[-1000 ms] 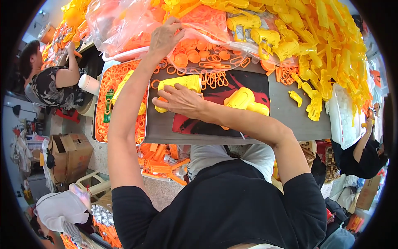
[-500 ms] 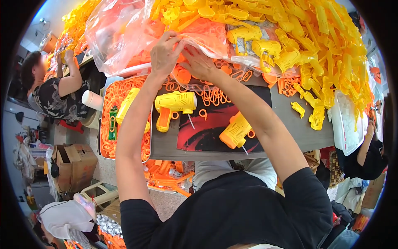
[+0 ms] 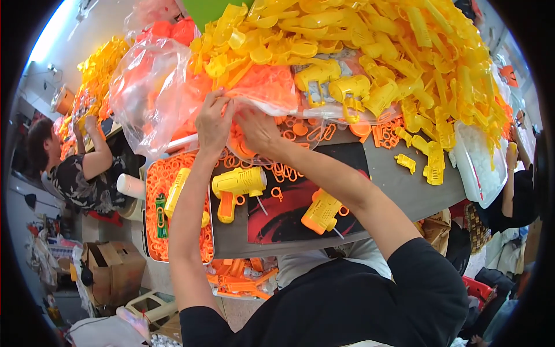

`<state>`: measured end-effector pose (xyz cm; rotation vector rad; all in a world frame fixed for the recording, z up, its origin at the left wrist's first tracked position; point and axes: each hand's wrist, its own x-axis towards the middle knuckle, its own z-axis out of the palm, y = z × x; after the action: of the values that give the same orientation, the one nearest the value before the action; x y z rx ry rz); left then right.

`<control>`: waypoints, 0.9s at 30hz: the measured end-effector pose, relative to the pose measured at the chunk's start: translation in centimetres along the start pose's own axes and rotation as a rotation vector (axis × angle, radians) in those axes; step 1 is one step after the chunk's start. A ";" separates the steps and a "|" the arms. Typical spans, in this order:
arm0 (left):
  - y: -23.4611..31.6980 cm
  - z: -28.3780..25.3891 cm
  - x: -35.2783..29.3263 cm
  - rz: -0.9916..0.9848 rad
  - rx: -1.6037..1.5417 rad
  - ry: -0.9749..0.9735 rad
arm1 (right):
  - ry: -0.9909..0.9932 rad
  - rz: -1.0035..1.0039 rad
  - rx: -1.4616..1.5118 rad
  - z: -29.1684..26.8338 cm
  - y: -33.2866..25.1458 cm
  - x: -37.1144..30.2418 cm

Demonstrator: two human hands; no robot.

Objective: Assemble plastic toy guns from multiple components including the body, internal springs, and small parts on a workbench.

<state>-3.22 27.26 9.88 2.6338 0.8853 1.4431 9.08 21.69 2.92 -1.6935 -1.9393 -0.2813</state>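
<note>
My left hand [image 3: 214,122] is closed, its bent fingertips pinching the edge of a clear plastic bag [image 3: 272,106] with orange plastic parts in it. Beside it, my right hand [image 3: 258,132] reaches under that edge, so its fingers are mostly hidden. Orange round parts [image 3: 241,148] lie just below both hands. Nearer to me, a yellow toy gun body [image 3: 238,184] with an orange grip and a thin light stem lies on the table. A second yellow and orange toy gun body [image 3: 321,211] rests on the black and red mat [image 3: 277,222], partly under my right forearm.
Yellow plastic shells [image 3: 370,40] are heaped high at the back and right. A tray of orange rings [image 3: 193,243] sits left, a yellow part and a green item inside it. A white tub [image 3: 478,168] stands right. An orange-filled bin [image 3: 243,277] is below the table. A person [image 3: 81,165] works at left.
The view has shifted, so the table sits lower in it. Both hands stay at the bag's edge, and my right fingers are now more covered by it. The toy gun bodies have not moved.
</note>
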 end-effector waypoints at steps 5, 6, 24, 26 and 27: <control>0.9 0.3 -0.6 -0.030 0.009 -0.044 | 0.148 -0.181 0.042 1.8 3.7 -1.4; 1.0 -0.3 -0.9 -0.020 0.038 -0.063 | 0.022 -0.221 0.009 1.0 4.0 -2.1; 11.2 -3.7 -6.6 0.084 -0.103 -0.282 | -0.601 -0.148 0.337 -10.1 12.6 -7.4; 14.6 -3.3 -8.7 -0.214 -0.326 -0.581 | -0.561 -0.120 0.283 -10.3 11.7 -8.2; 16.0 -2.5 -10.0 -0.211 -0.286 -0.623 | -0.517 -0.086 0.220 -10.5 11.2 -8.6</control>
<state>-1.80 8.39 7.89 2.4374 0.7749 0.5813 23.10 11.32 5.00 -1.6463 -2.3072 0.3660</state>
